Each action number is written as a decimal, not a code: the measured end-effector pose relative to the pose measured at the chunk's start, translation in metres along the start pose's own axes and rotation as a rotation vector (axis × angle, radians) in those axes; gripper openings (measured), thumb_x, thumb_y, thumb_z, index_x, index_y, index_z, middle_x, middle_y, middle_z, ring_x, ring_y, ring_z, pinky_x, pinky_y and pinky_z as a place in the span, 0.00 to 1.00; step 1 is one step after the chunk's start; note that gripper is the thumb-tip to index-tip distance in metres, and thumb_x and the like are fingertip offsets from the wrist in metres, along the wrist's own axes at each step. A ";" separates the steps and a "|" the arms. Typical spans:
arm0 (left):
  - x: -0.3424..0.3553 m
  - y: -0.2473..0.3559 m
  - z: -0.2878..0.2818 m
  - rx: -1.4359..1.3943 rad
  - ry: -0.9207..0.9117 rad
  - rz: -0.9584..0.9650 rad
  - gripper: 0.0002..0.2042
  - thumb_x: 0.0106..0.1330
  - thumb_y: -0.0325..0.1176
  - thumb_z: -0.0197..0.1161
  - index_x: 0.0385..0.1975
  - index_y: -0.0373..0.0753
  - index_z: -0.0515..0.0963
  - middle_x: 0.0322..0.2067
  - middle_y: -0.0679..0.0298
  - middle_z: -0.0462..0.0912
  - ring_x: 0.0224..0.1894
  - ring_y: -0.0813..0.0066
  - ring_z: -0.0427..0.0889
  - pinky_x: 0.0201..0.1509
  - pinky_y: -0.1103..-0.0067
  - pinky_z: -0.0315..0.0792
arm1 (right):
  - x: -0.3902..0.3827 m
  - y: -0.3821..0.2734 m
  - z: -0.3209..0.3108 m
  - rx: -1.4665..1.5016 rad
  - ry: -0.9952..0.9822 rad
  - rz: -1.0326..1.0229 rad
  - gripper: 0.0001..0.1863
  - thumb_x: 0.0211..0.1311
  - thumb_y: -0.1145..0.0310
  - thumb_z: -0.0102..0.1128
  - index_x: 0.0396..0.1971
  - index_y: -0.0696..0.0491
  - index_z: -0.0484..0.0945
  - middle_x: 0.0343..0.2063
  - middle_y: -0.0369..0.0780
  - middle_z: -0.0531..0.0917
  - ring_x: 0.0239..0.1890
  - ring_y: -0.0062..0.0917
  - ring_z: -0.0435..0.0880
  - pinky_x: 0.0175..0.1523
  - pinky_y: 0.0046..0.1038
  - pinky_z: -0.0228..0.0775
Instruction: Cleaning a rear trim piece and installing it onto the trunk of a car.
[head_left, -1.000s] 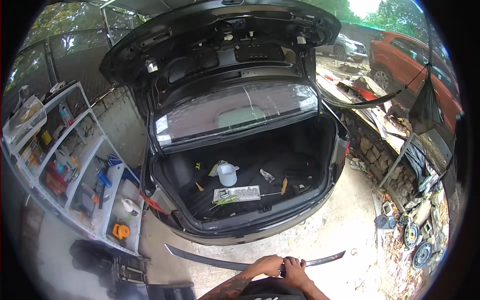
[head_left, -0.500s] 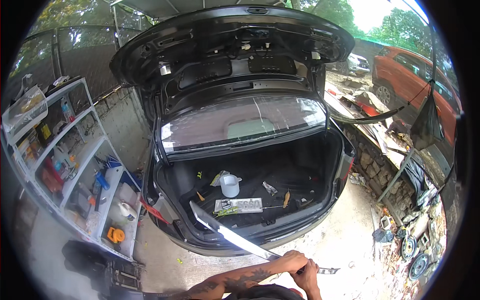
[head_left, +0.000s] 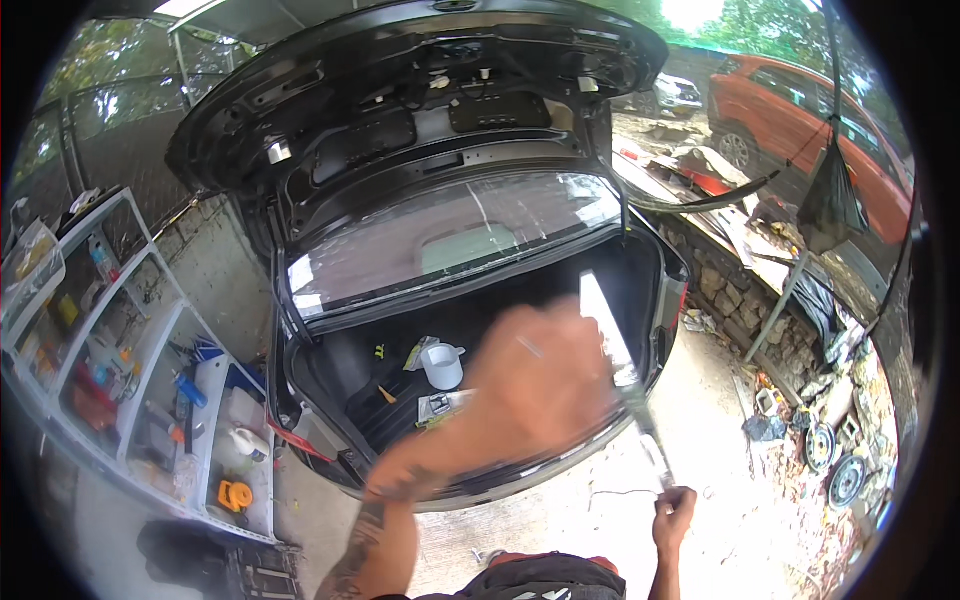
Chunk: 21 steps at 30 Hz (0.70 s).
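A long, flat, shiny silver strip [head_left: 608, 335] stands slanted in front of the open car trunk [head_left: 340, 385]. Its lower end is in my right hand [head_left: 674, 512], fingers closed round it. Close to the strip's upper part, my left hand [head_left: 545, 385] is raised and smeared by motion; whether it touches the strip cannot be made out. A thin light line crosses that hand. Behind my left arm, a white mug-like pot [head_left: 442, 367] with a side handle sits on the trunk floor. A licence plate [head_left: 436, 405] lies beside it, partly covered by the arm.
The trunk lid [head_left: 430, 90] stands raised overhead. On the left is a white shelf rack [head_left: 205, 420] with bottles and an orange item [head_left: 235, 495]. Rubble, stones and round wheel-like parts [head_left: 847, 482] line the right side. A red car [head_left: 800, 130] is parked beyond.
The strip has swung from lying slanted to the left to standing steeper on the right. My left hand has left my right hand and risen over the trunk. The view has shifted slightly.
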<state>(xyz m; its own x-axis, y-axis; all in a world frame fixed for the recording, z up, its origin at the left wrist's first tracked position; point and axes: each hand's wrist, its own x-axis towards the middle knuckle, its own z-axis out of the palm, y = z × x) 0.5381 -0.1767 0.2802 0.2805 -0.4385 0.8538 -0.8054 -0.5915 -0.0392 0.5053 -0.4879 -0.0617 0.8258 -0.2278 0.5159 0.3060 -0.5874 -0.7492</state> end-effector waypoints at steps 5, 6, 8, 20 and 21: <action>0.098 -0.140 -0.115 0.891 0.393 0.015 0.24 0.53 0.38 0.59 0.49 0.35 0.66 0.46 0.52 0.72 0.49 0.57 0.70 0.50 0.65 0.64 | 0.008 0.030 -0.073 -0.131 0.218 0.252 0.04 0.52 0.81 0.49 0.28 0.59 0.65 0.24 0.38 0.68 0.26 0.21 0.66 0.34 0.22 0.62; 0.114 -0.164 -0.138 1.034 0.372 -0.078 0.25 0.54 0.40 0.58 0.51 0.36 0.64 0.48 0.52 0.70 0.52 0.58 0.69 0.51 0.62 0.63 | 0.005 0.039 -0.084 -0.164 0.264 0.294 0.04 0.54 0.79 0.49 0.28 0.59 0.65 0.24 0.38 0.68 0.27 0.21 0.65 0.35 0.22 0.61; 0.144 -0.202 -0.177 1.276 0.305 -0.205 0.28 0.55 0.45 0.57 0.54 0.39 0.62 0.52 0.54 0.68 0.56 0.59 0.65 0.53 0.53 0.59 | 0.004 0.041 -0.100 -0.174 0.335 0.409 0.06 0.55 0.77 0.50 0.31 0.61 0.66 0.26 0.39 0.68 0.28 0.22 0.65 0.38 0.24 0.62; 0.178 -0.266 -0.205 1.306 -0.084 -0.644 0.27 0.59 0.55 0.49 0.45 0.36 0.69 0.49 0.52 0.72 0.53 0.54 0.70 0.53 0.43 0.50 | -0.044 0.060 -0.108 -0.229 0.487 0.607 0.13 0.56 0.73 0.53 0.37 0.65 0.67 0.30 0.41 0.71 0.30 0.23 0.68 0.39 0.23 0.65; 0.178 -0.260 -0.206 1.313 -0.024 -0.617 0.26 0.59 0.55 0.49 0.44 0.36 0.70 0.48 0.52 0.72 0.52 0.55 0.70 0.53 0.43 0.51 | -0.050 0.072 -0.106 -0.226 0.459 0.618 0.12 0.56 0.73 0.53 0.37 0.65 0.67 0.29 0.40 0.71 0.28 0.21 0.68 0.35 0.22 0.64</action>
<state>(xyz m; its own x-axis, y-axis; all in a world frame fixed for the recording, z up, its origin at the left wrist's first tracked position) 0.6893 0.0383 0.5489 0.4181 0.1068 0.9021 0.4902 -0.8626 -0.1251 0.4357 -0.6006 -0.0975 0.5219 -0.8313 0.1913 -0.2871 -0.3824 -0.8783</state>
